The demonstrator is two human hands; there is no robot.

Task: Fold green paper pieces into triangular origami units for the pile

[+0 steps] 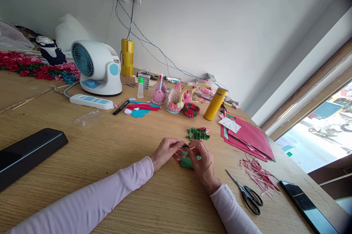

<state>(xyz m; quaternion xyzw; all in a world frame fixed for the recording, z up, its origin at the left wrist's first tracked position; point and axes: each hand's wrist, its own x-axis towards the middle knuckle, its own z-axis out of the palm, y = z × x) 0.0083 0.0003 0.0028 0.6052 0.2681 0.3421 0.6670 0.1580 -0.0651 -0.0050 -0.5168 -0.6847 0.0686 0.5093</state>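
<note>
Far left on the counter (154, 206) I have a black case (33, 151), then the fan (95, 63) with the power strip (91, 101) just in front, and a pen (121, 107) beside the strip's right end. My left hand (167, 150) pinches a small green piece (186, 146) between thumb and fingers; it looks like folded paper, though it is too covered for me to be sure. Green paper (186, 163) lies below it, a folded pile (198, 134) just beyond. My right hand (202, 160) pinches the piece's other side. Rightward come the yellow flask (216, 104), scissors (244, 189), red sheets (254, 138), pink strips (257, 174) and the phone (304, 203).
</note>
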